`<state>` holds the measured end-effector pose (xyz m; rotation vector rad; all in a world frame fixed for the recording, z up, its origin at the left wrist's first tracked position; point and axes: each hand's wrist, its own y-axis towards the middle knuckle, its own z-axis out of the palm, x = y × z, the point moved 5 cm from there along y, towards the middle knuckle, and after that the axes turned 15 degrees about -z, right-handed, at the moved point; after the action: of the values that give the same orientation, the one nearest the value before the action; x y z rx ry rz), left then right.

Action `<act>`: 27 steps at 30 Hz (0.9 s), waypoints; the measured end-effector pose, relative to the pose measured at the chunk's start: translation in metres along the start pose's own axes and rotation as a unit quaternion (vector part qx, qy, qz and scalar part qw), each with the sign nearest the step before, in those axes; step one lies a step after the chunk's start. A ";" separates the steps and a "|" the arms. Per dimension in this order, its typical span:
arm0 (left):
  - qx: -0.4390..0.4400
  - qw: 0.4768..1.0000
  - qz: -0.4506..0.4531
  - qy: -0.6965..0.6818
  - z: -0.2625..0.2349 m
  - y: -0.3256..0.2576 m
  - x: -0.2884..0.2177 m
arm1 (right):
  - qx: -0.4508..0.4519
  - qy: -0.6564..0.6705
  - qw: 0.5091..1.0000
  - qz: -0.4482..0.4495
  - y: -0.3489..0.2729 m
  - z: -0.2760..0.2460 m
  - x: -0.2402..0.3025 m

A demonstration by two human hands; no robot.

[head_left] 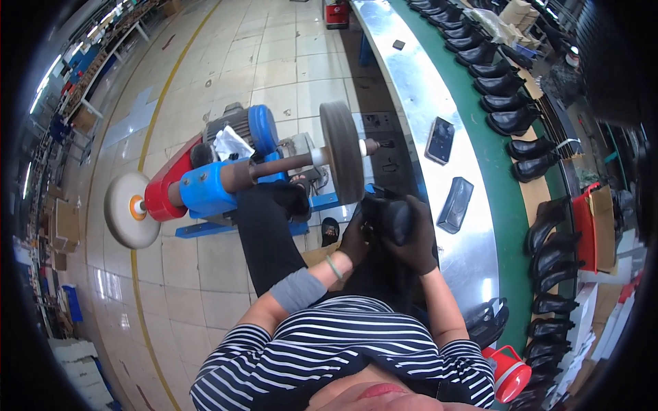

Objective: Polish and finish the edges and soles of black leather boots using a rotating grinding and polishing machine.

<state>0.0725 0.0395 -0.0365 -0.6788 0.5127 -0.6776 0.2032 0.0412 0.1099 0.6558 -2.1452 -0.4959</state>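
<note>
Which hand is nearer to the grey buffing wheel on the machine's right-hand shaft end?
Left. The left hand grips the black shoe just below the grey buffing wheel; the right hand holds the shoe's far side, further right of it.

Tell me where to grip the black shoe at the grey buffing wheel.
Hold the black shoe by its two ends, as the left hand and right hand do now, coming from below so the side facing the grey wheel stays bare.

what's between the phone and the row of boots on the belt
Nothing: in the head view only bare steel ledge and green belt lie between the phone and the boots.
</note>
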 end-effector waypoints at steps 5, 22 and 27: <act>0.112 0.992 0.003 -0.053 0.017 0.023 0.005 | 0.110 -0.155 0.979 -0.071 -0.002 0.040 0.010; 0.151 0.869 0.330 0.335 -0.062 0.116 -0.052 | 0.098 -0.323 0.920 -0.201 -0.047 0.050 -0.063; 0.010 0.812 0.396 0.429 -0.069 0.093 -0.069 | 0.148 -0.304 0.895 -0.292 -0.023 0.070 -0.059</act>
<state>0.0197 0.1160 -0.1342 -0.0413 1.5248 -0.1408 0.1850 0.0677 0.0211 1.5046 -2.6184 -0.7769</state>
